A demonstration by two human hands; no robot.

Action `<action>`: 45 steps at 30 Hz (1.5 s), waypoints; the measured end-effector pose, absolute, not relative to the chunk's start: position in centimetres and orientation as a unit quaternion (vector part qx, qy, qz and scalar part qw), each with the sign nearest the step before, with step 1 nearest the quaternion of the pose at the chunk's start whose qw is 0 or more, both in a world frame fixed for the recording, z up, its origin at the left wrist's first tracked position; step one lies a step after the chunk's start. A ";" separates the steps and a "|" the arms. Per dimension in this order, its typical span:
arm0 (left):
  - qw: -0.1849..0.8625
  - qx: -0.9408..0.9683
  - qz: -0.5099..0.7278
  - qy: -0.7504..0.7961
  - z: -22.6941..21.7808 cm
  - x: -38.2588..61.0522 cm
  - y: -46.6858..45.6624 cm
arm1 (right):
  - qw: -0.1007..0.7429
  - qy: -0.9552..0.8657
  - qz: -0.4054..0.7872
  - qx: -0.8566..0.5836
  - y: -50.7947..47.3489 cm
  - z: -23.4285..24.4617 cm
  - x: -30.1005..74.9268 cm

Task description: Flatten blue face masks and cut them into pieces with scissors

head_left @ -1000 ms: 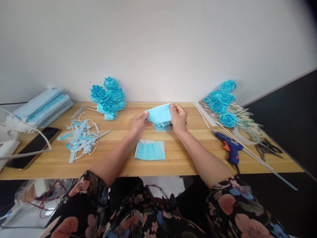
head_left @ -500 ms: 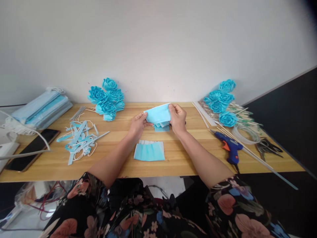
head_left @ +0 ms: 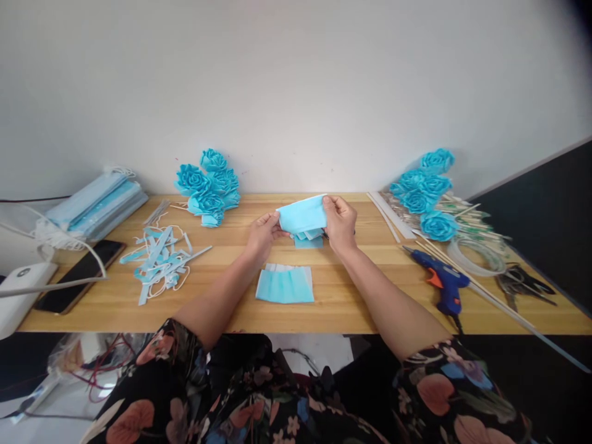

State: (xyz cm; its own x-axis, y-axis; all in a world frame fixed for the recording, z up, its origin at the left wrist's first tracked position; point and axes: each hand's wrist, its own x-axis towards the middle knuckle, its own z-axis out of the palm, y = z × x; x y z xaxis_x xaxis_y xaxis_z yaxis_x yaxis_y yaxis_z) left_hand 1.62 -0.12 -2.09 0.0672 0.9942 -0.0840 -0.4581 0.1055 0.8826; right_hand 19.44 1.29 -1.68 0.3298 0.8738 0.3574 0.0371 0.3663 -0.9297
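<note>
One blue fabric rectangle (head_left: pixel 303 214) is pinched at its left end by the left hand (head_left: pixel 263 235) and at its right end by the right hand (head_left: pixel 340 222), held over the wooden table (head_left: pixel 342 308) with small blue pieces (head_left: pixel 308 243) partly hidden behind it. Another blue sheet (head_left: pixel 285 286) is laid between the forearms (head_left: pixel 226 288).

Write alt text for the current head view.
Both hands hold a light-blue sheet above a wooden table. A second sheet lies nearer the wearer; cut strips and blue roses sit left, a glue gun and another rose bunch right.
</note>
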 end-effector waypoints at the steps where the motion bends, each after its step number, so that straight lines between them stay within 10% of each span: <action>1: 0.638 0.351 0.567 0.384 -2.1 1.5 -0.1 | 0.670 -0.485 0.311 -0.469 1.4 -1.7 19.5; 13: 0.634 0.384 0.554 0.379 -0.7 1.1 -0.5 | 0.697 -0.479 0.216 -0.488 1.1 0.0 20.6; 30: 0.708 0.353 0.529 0.307 -1.4 1.9 -0.8 | 0.347 -0.861 -0.060 -0.367 -1.6 -0.5 17.2; 38: 0.630 0.432 0.542 0.349 -1.2 1.9 -1.1 | 0.504 -0.764 -0.003 -0.404 -1.4 1.7 18.9; 45: 0.564 0.530 0.507 0.379 -0.5 2.4 -1.9 | 0.432 -0.793 0.081 -0.422 0.3 0.6 19.5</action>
